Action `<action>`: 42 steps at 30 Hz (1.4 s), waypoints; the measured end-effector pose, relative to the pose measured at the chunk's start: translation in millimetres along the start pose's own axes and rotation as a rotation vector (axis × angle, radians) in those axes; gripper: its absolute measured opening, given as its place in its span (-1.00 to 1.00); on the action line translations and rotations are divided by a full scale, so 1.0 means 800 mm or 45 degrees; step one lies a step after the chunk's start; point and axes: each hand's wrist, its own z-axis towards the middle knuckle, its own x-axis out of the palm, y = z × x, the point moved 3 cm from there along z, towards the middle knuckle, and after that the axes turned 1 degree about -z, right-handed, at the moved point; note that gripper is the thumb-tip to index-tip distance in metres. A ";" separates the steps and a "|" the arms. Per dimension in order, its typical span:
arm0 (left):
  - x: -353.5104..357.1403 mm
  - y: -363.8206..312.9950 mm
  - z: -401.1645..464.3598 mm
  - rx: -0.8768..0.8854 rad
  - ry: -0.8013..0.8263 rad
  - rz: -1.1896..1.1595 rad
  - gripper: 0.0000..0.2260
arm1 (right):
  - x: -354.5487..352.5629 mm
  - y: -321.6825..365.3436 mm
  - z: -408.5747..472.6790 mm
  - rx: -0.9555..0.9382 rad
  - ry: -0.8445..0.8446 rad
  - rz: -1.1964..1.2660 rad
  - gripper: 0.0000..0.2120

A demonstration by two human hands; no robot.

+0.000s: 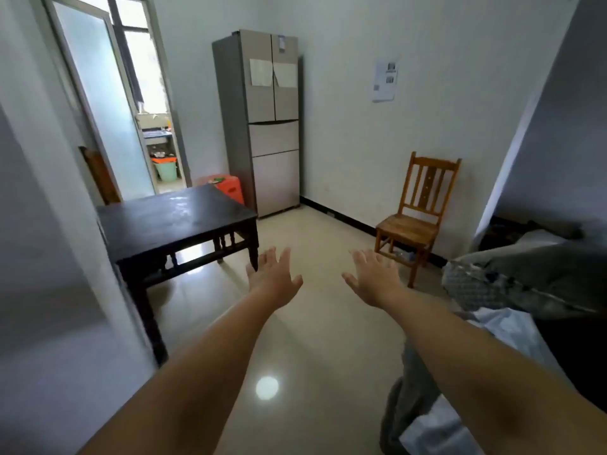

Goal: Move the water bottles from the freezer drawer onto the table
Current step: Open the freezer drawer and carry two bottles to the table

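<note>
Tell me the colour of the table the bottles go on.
The table is very dark brown, almost black, with a slight sheen; seen in the head view.

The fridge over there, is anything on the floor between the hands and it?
Nothing visible: bare floor runs from both open hands, left and right, to the closed fridge. The table stands off left.

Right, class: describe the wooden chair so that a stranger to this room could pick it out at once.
Start at the tall grey fridge in the far corner and follow the white wall to the right. The chair stands against that wall, below a paper notice. It is the only light-brown slatted seat, unlike the dark table.
</note>
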 end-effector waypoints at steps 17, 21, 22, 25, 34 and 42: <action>0.051 0.080 0.400 -0.019 0.004 0.161 -0.34 | 0.070 -0.005 0.428 -0.120 0.199 -0.135 -0.42; 0.022 0.097 0.547 0.106 -0.062 0.216 -0.37 | 0.044 -0.008 0.571 -0.025 0.062 -0.043 -0.44; 0.015 0.097 0.577 0.132 -0.095 0.244 -0.37 | 0.038 -0.009 0.598 -0.006 0.031 -0.020 -0.44; 0.019 0.100 0.670 0.167 -0.084 0.261 -0.37 | 0.041 -0.019 0.678 0.004 0.017 -0.009 -0.44; 0.108 0.072 0.906 0.233 0.086 0.226 -0.39 | 0.084 -0.108 0.908 0.066 0.040 -0.057 -0.49; 0.128 0.072 1.160 0.055 0.089 0.136 -0.41 | 0.083 -0.181 1.172 0.012 0.019 -0.090 -0.53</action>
